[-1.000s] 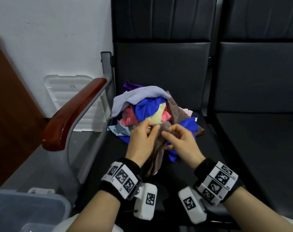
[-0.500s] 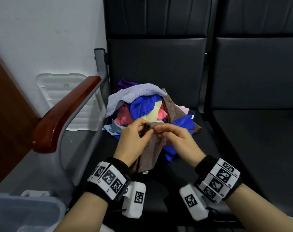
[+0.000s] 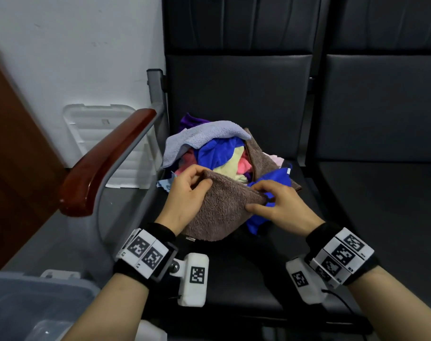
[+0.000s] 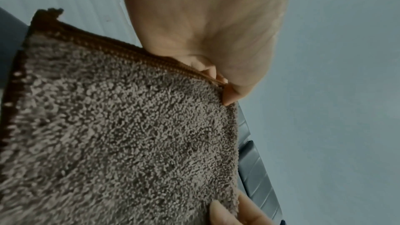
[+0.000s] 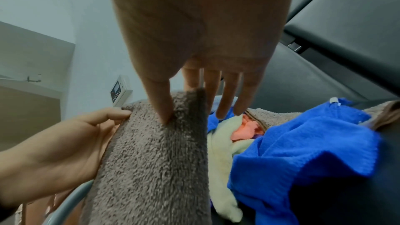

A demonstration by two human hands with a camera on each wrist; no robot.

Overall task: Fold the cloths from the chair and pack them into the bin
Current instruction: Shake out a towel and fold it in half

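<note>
A brown terry cloth (image 3: pixel 219 207) hangs stretched between my two hands above the black chair seat (image 3: pixel 246 274). My left hand (image 3: pixel 187 190) pinches its upper left corner, and the stitched hem (image 4: pixel 121 49) runs under the thumb in the left wrist view. My right hand (image 3: pixel 273 203) pinches the upper right corner between thumb and fingers (image 5: pixel 164 107). Behind it lies a pile of cloths (image 3: pixel 217 153): grey, blue, yellow, pink, purple. A clear plastic bin (image 3: pixel 25 306) stands at the lower left, its inside mostly out of view.
A red-brown wooden armrest (image 3: pixel 103 163) on a grey metal frame stands left of the seat. A white bin lid (image 3: pixel 96 134) leans on the wall behind it. A second black seat (image 3: pixel 381 205) lies to the right. A blue cloth (image 5: pixel 303 143) lies by my right hand.
My hands have moved apart along the brown cloth's top edge, spreading it from a bunched strip into a wide sheet. The head view has tilted slightly.
</note>
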